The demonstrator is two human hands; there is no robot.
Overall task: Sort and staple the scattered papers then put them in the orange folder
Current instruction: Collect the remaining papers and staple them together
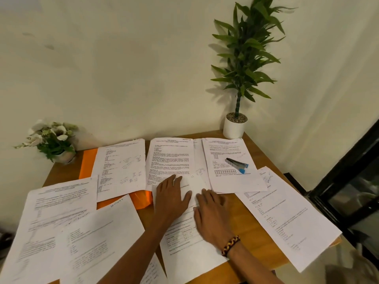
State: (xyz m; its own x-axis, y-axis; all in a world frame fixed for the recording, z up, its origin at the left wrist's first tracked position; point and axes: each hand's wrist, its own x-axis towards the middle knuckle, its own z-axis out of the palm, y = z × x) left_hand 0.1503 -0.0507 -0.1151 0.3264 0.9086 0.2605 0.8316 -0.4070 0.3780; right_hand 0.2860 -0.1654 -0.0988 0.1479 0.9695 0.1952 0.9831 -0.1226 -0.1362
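Both hands flat, released, on centre sheet [190, 201]: left hand [172, 193], right hand [211, 212]. Stapler [238, 165] far right, nearer right hand; orange folder [88, 162] left.

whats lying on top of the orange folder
Printed sheets cover most of the orange folder; only its left strip and lower corner show. A nearer sheet overlaps its bottom edge. Whether anything is inside cannot be seen.
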